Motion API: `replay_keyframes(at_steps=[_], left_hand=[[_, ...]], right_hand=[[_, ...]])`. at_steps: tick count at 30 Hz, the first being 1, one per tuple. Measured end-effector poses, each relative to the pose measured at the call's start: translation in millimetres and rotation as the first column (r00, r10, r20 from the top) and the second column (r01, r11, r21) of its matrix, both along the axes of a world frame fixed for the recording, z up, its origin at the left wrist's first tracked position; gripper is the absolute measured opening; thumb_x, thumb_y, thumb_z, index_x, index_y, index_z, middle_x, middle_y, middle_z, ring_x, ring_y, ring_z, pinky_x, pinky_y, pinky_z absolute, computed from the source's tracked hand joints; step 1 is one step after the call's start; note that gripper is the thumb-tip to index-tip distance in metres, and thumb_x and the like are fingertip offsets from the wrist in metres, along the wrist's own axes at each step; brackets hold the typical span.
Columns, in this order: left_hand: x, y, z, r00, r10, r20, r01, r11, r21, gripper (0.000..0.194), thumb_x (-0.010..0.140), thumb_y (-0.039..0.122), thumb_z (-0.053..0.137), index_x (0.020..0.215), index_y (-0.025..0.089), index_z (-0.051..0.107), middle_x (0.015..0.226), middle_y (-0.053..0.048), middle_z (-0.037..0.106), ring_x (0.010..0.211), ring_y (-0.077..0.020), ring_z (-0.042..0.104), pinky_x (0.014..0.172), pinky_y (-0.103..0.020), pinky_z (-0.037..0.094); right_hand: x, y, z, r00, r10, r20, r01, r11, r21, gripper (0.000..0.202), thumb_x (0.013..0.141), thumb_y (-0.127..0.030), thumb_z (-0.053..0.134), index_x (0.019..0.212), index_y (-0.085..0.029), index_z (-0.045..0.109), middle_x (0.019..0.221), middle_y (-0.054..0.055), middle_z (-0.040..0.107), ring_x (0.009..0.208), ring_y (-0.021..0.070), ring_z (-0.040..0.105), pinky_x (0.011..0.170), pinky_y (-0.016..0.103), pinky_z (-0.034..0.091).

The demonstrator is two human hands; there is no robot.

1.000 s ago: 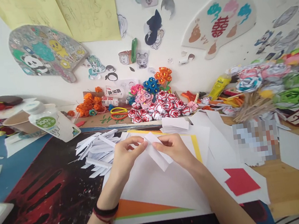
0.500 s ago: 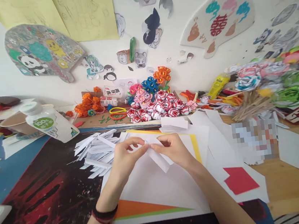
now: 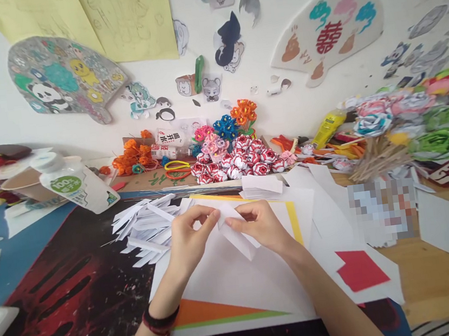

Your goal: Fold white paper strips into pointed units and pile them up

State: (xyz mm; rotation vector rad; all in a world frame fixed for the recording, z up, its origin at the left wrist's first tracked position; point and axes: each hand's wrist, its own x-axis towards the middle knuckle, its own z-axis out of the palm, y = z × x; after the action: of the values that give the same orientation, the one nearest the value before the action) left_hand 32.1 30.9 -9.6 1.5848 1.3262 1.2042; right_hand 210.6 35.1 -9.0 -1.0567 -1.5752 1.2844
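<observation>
Between my two hands is a folded strip of white paper (image 3: 238, 238), tilted, its lower end pointing toward me. My left hand (image 3: 195, 234) pinches the strip's upper left edge between thumb and fingertips. With thumb and fingers, my right hand (image 3: 262, 223) grips the strip from the right; part of the paper is hidden behind those fingers. Under both hands lie large white sheets (image 3: 239, 286), with orange, green and yellow paper showing at their edges. Just left of my left hand is a pile of folded white paper strips (image 3: 144, 229).
A white bottle (image 3: 74, 181) stands tilted at the left. Behind my hands are a stack of white paper slips (image 3: 261, 186) and red-and-white paper flowers (image 3: 244, 160). To the right lie a red paper piece (image 3: 362, 269) and wooden sticks (image 3: 379, 157).
My left thumb and fingertips have shifted slightly up and left along the strip, away from my right thumb. My right hand keeps its hold almost unmoved.
</observation>
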Motion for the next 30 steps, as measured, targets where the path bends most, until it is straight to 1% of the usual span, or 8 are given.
replay_keyframes(at_steps=[5, 9, 11, 13, 17, 19, 25, 30], left_hand=[[1.5, 0.4, 4.0, 0.997, -0.036, -0.071, 0.038, 0.999, 0.019, 0.023, 0.087, 0.035, 0.056, 0.078, 0.017, 0.066, 0.079, -0.002, 0.068, 0.073, -0.0154, 0.059, 0.068, -0.025, 0.044], [1.0, 1.0, 6.7, 0.988, -0.087, -0.125, 0.089, 0.996, 0.011, 0.025, 0.09, 0.034, 0.052, 0.075, 0.017, 0.063, 0.075, -0.001, 0.065, 0.068, -0.0133, 0.057, 0.063, -0.024, 0.042], [0.8, 0.8, 7.1, 0.988, -0.111, -0.109, 0.112, 0.994, 0.001, 0.025, 0.09, 0.035, 0.053, 0.077, 0.017, 0.064, 0.076, -0.001, 0.066, 0.069, -0.0133, 0.057, 0.063, -0.024, 0.042], [0.8, 0.4, 7.1, 0.988, -0.118, -0.098, 0.118, 0.993, -0.006, 0.023, 0.089, 0.035, 0.055, 0.08, 0.017, 0.066, 0.078, -0.001, 0.066, 0.071, -0.0135, 0.058, 0.064, -0.024, 0.042], [0.8, -0.2, 5.8, 0.991, -0.109, -0.071, 0.108, 0.994, -0.023, 0.021, 0.085, 0.036, 0.061, 0.081, 0.016, 0.067, 0.075, -0.001, 0.065, 0.068, -0.0132, 0.056, 0.063, -0.024, 0.042], [0.4, -0.2, 4.6, 0.994, -0.105, -0.031, 0.104, 0.994, -0.033, 0.021, 0.083, 0.036, 0.064, 0.079, 0.016, 0.066, 0.072, -0.001, 0.064, 0.067, -0.0134, 0.055, 0.063, -0.024, 0.042], [-0.3, 1.3, 2.4, 0.992, -0.113, 0.062, 0.118, 0.99, -0.081, 0.021, 0.081, 0.036, 0.067, 0.076, 0.015, 0.066, 0.072, -0.002, 0.065, 0.068, -0.0139, 0.056, 0.065, -0.025, 0.042], [0.5, 1.4, 4.3, 0.99, -0.108, 0.086, 0.117, 0.987, -0.107, 0.022, 0.079, 0.035, 0.069, 0.075, 0.014, 0.066, 0.073, -0.003, 0.066, 0.069, -0.0141, 0.056, 0.065, -0.025, 0.042]], right_hand=[[1.1, 0.5, -0.2, 1.0, -0.024, -0.009, 0.024, 1.0, 0.015, 0.04, 0.078, -0.038, 0.066, 0.053, -0.016, 0.044, 0.057, -0.004, 0.03, 0.054, 0.0084, 0.029, 0.048, 0.023, 0.023], [1.7, 0.6, -0.6, 0.999, -0.019, -0.032, 0.019, 1.0, -0.016, 0.035, 0.078, -0.039, 0.067, 0.058, -0.014, 0.052, 0.059, -0.004, 0.036, 0.055, 0.0093, 0.034, 0.049, 0.023, 0.027], [1.8, 0.7, -0.6, 0.999, -0.012, -0.043, 0.01, 1.0, -0.025, 0.03, 0.079, -0.038, 0.066, 0.063, -0.013, 0.056, 0.061, -0.003, 0.039, 0.056, 0.0099, 0.037, 0.051, 0.023, 0.029], [1.8, 1.0, -0.4, 0.999, -0.007, -0.044, 0.007, 1.0, -0.02, 0.029, 0.08, -0.036, 0.065, 0.064, -0.014, 0.055, 0.061, -0.003, 0.039, 0.057, 0.0098, 0.037, 0.051, 0.023, 0.029], [1.5, 1.4, 0.1, 0.999, -0.04, 0.007, 0.04, 0.998, 0.057, 0.042, 0.08, -0.033, 0.065, 0.054, -0.017, 0.036, 0.059, -0.005, 0.025, 0.056, 0.008, 0.025, 0.049, 0.023, 0.019], [1.2, 1.1, 0.7, 0.999, -0.046, 0.019, 0.044, 0.996, 0.076, 0.043, 0.081, -0.031, 0.063, 0.053, -0.018, 0.033, 0.059, -0.005, 0.022, 0.056, 0.0079, 0.022, 0.049, 0.024, 0.017], [0.1, -0.4, 3.3, 0.999, -0.028, 0.017, 0.027, 0.998, 0.057, 0.04, 0.082, -0.029, 0.062, 0.053, -0.018, 0.037, 0.059, -0.005, 0.025, 0.055, 0.0079, 0.023, 0.049, 0.024, 0.017], [0.2, -0.2, 3.5, 1.0, -0.02, 0.022, 0.019, 0.999, 0.044, 0.04, 0.082, -0.03, 0.062, 0.052, -0.017, 0.038, 0.058, -0.005, 0.026, 0.054, 0.0079, 0.024, 0.049, 0.024, 0.017]])
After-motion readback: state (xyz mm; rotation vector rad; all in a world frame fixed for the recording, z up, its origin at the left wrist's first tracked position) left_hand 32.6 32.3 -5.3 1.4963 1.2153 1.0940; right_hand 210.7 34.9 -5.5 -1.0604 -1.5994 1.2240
